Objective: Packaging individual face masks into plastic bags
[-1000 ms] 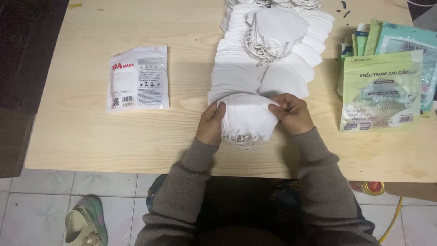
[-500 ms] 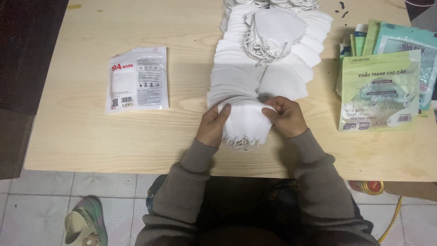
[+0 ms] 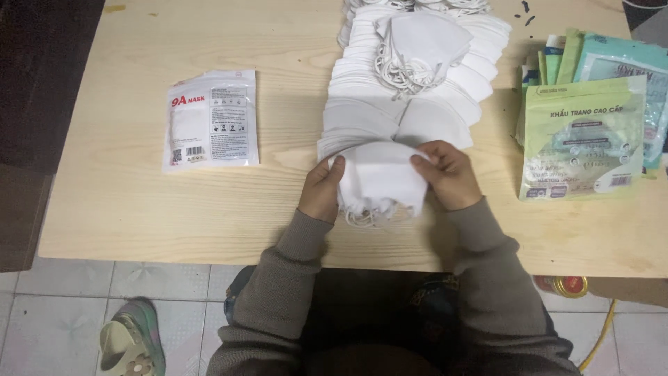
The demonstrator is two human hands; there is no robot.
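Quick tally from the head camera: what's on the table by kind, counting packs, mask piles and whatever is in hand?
White sealed mask pack: 1
Green pouch stack: 1 stack, pouch count unclear
Loose white mask pile: 1 pile, too many masks to count
Mask bundle held between left hand and right hand: 1
Total: 4 groups

White masks (image 3: 379,182), pale wood-grain table (image 3: 139,202), green and teal packets (image 3: 581,139).

Between left hand (image 3: 321,191) and right hand (image 3: 449,174): mask stack (image 3: 379,179). Beyond: mask rows (image 3: 417,76). Far left: packet (image 3: 212,120). Right: pouches (image 3: 584,132).
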